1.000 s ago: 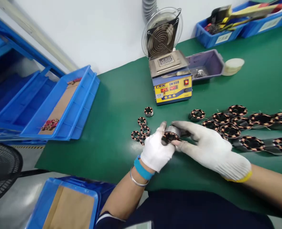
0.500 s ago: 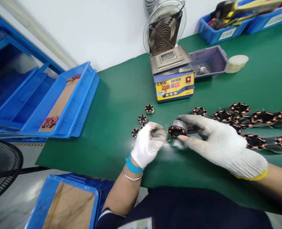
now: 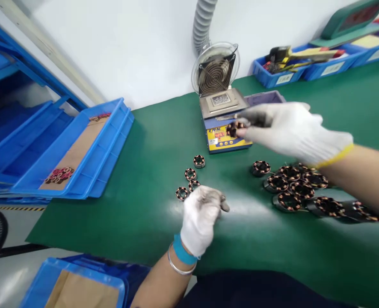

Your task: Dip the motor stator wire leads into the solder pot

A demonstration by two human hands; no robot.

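My right hand (image 3: 292,130), in a white knit glove, is raised in front of the yellow and blue solder pot (image 3: 225,122) and pinches a copper-wound stator (image 3: 233,128) between its fingertips. My left hand (image 3: 202,216), also gloved, rests curled on the green mat (image 3: 144,171) beside a small group of wound stators (image 3: 189,177). What its fingers hold, if anything, is hidden. A larger pile of stators (image 3: 292,188) lies under my right forearm.
A round fan (image 3: 215,70) with a grey hose stands behind the solder pot, next to a purple tray (image 3: 266,98). Blue bins (image 3: 292,70) with tools line the far edge. Blue trays (image 3: 80,149) with cardboard liners sit at the left, and another blue tray (image 3: 70,282) is below.
My right hand has lifted the stator from the mat up toward the solder pot. My left hand let go of it and dropped back onto the mat.
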